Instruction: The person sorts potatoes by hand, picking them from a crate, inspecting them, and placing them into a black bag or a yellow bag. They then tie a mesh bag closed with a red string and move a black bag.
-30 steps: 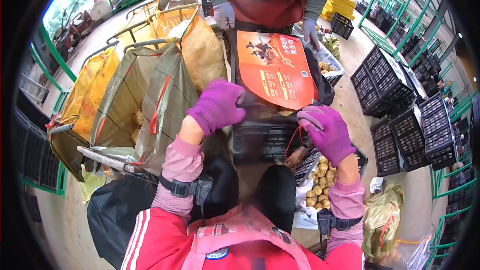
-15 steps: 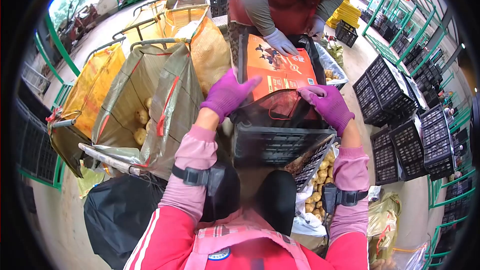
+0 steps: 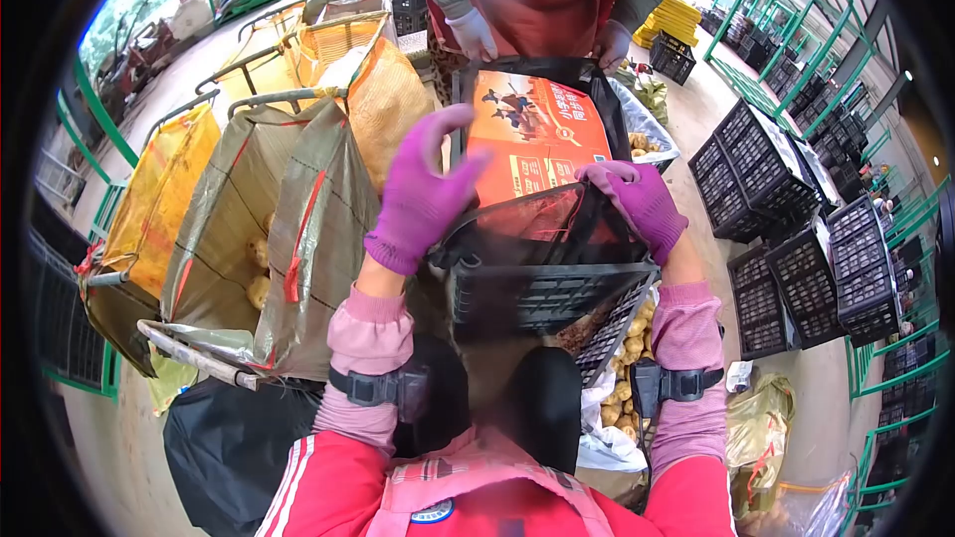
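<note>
An orange printed bag point(image 3: 542, 129) with black sides lies over a dark plastic crate point(image 3: 537, 296) in front of me. My left hand point(image 3: 423, 194), in a purple glove, is raised at the bag's left edge, fingers apart and holding nothing. My right hand point(image 3: 637, 201), also gloved in purple, pinches the black edge of the bag at its near right corner. Across the crate stands a co-worker in a red apron point(image 3: 537, 0), with one gloved hand point(image 3: 473, 35) near the bag's far left corner and the other point(image 3: 612, 45) at its far right corner.
Left of me, an open grey-green sack point(image 3: 264, 229) on a frame holds a few potatoes, beside yellow sacks point(image 3: 164, 204). Potatoes point(image 3: 625, 378) lie in a lined container by my right knee. Black crates point(image 3: 751, 174) stand on the right; a black bag point(image 3: 234, 452) lies lower left.
My left hand has lifted off the bag and opened wider. The co-worker's hand has drawn back from the bag's printed face to its far edge. My right hand still grips the bag.
</note>
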Tool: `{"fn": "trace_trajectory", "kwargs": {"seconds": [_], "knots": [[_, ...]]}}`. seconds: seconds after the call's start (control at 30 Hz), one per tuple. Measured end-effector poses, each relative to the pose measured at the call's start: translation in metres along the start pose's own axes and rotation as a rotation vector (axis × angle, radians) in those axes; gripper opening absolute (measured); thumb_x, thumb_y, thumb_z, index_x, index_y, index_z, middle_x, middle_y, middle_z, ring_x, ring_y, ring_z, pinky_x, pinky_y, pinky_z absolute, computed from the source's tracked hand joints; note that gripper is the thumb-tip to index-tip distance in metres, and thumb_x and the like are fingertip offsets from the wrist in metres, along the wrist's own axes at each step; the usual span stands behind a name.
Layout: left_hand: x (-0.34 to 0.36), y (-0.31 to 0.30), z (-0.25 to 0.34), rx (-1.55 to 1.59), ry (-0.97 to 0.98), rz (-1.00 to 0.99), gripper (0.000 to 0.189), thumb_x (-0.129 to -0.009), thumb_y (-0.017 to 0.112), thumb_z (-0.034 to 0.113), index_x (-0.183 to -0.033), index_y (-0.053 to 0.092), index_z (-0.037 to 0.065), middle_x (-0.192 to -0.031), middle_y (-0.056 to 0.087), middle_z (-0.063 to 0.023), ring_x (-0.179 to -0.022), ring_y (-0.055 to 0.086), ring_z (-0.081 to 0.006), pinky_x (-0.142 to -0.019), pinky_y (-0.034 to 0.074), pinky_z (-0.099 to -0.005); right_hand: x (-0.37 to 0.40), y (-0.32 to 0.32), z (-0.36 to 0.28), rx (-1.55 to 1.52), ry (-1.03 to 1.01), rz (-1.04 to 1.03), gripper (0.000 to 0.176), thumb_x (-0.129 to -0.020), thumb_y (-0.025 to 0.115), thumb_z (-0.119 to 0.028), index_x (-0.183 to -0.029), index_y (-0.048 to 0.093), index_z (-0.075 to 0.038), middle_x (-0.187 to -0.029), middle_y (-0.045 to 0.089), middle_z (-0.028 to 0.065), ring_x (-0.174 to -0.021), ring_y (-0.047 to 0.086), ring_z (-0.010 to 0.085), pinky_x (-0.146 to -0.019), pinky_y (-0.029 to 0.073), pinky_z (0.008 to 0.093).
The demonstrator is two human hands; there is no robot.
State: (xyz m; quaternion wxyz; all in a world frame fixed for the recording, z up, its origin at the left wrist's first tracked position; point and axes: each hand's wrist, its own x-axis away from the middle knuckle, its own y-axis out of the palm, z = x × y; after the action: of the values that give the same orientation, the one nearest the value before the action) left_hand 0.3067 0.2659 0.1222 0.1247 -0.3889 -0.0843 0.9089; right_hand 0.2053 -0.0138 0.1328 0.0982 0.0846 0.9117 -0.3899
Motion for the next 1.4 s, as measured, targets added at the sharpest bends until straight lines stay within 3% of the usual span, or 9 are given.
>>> {"fn": "trace_trajectory", "kwargs": {"seconds": [0.17, 0.27, 0.43, 0.73, 0.97, 1.1, 1.23, 1.3, 1.4], "knots": [[0.003, 0.046, 0.046, -0.668, 0.394, -0.308, 0.072, -0.071, 0.080, 0.030, -0.135, 0.054, 0.012, -0.149, 0.043, -0.0132, -0.139, 0.036, -0.0382, -0.114, 0.027, -0.0545, -0.001, 0.001, -0.014, 0.052, -0.024, 0.016, 0.035, -0.099, 0.055, -0.034, -0.104, 0.072, -0.004, -0.098, 0.073, 0.0147, -0.091, 0.070, 0.0263, -0.081, 0.054, 0.0353], [-0.002, 0.058, 0.030, -0.684, 0.533, -0.389, 0.063, -0.073, 0.077, 0.023, -0.133, 0.057, 0.021, -0.154, 0.037, -0.0093, -0.142, 0.031, -0.0389, -0.113, 0.025, -0.0584, -0.004, -0.003, 0.024, 0.392, -0.446, 0.064, 0.031, -0.098, 0.057, -0.030, -0.105, 0.072, -0.004, -0.098, 0.073, 0.0142, -0.090, 0.071, 0.0261, -0.080, 0.054, 0.0354], [-0.014, 0.077, 0.004, -0.564, 0.607, -0.423, 0.042, -0.079, 0.071, 0.017, -0.120, 0.064, 0.022, -0.122, 0.063, -0.0052, -0.119, 0.054, -0.0311, -0.108, 0.035, -0.0523, 0.002, -0.002, 0.014, -0.124, 0.045, 0.011, 0.032, -0.098, 0.057, -0.031, -0.106, 0.073, -0.005, -0.099, 0.074, 0.0116, -0.090, 0.071, 0.0213, -0.081, 0.054, 0.0326], [-0.036, 0.079, 0.013, 0.043, 0.108, -0.427, 0.010, -0.089, 0.063, 0.011, -0.093, 0.070, 0.005, -0.079, 0.066, -0.0033, -0.072, 0.063, -0.0152, -0.073, 0.052, -0.0297, 0.004, -0.003, 0.009, -0.063, -0.094, 0.001, 0.026, -0.099, 0.056, -0.027, -0.104, 0.073, -0.009, -0.102, 0.073, 0.0106, -0.091, 0.071, 0.0250, -0.081, 0.055, 0.0331], [-0.110, 0.085, 0.016, 0.338, -0.221, -0.470, 0.010, -0.090, 0.058, 0.005, -0.091, 0.065, -0.002, -0.080, 0.062, -0.0012, -0.074, 0.061, -0.0105, -0.073, 0.053, -0.0268, -0.003, 0.000, 0.000, 0.146, -0.284, 0.030, 0.018, -0.095, 0.059, -0.015, -0.109, 0.070, -0.008, -0.106, 0.072, 0.0121, -0.096, 0.070, 0.0246, -0.081, 0.055, 0.0349], [-0.164, 0.099, -0.044, 0.972, -0.224, -0.812, 0.007, -0.090, 0.057, 0.001, -0.097, 0.059, -0.001, -0.094, 0.059, -0.0045, -0.085, 0.061, -0.0153, -0.082, 0.054, -0.0287, 0.007, 0.003, -0.014, -0.249, 0.110, 0.095, 0.033, -0.092, 0.065, -0.024, -0.119, 0.067, -0.007, -0.110, 0.071, 0.0138, -0.096, 0.069, 0.0247, -0.081, 0.055, 0.0339], [-0.172, 0.081, -0.022, 1.068, -0.474, -0.737, 0.011, -0.097, 0.057, 0.010, -0.104, 0.059, 0.002, -0.093, 0.059, -0.0048, -0.089, 0.065, -0.0188, -0.082, 0.058, -0.0308, 0.002, 0.008, 0.006, -0.281, 0.068, 0.316, 0.046, -0.087, 0.069, -0.031, -0.126, 0.063, -0.005, -0.113, 0.071, 0.0136, -0.093, 0.069, 0.0224, -0.082, 0.054, 0.0324], [-0.193, 0.090, -0.045, 0.003, 0.119, -0.558, 0.015, -0.100, 0.054, 0.015, -0.107, 0.061, 0.003, -0.093, 0.060, -0.0045, -0.083, 0.067, -0.0160, -0.074, 0.059, -0.0277, 0.009, 0.005, -0.001, -0.246, 0.116, 0.403, 0.047, -0.087, 0.070, -0.030, -0.126, 0.063, -0.005, -0.112, 0.071, 0.0136, -0.092, 0.069, 0.0216, -0.084, 0.053, 0.0322], [-0.204, 0.095, -0.057, -0.312, 0.242, -0.590, 0.015, -0.101, 0.053, 0.018, -0.106, 0.061, 0.005, -0.089, 0.061, -0.0034, -0.079, 0.068, -0.0146, -0.071, 0.059, -0.0269, 0.023, 0.015, 0.009, -0.020, 0.087, 0.486, 0.049, -0.086, 0.070, -0.029, -0.128, 0.060, -0.006, -0.116, 0.068, 0.0125, -0.095, 0.068, 0.0241, -0.085, 0.053, 0.0335]]}}
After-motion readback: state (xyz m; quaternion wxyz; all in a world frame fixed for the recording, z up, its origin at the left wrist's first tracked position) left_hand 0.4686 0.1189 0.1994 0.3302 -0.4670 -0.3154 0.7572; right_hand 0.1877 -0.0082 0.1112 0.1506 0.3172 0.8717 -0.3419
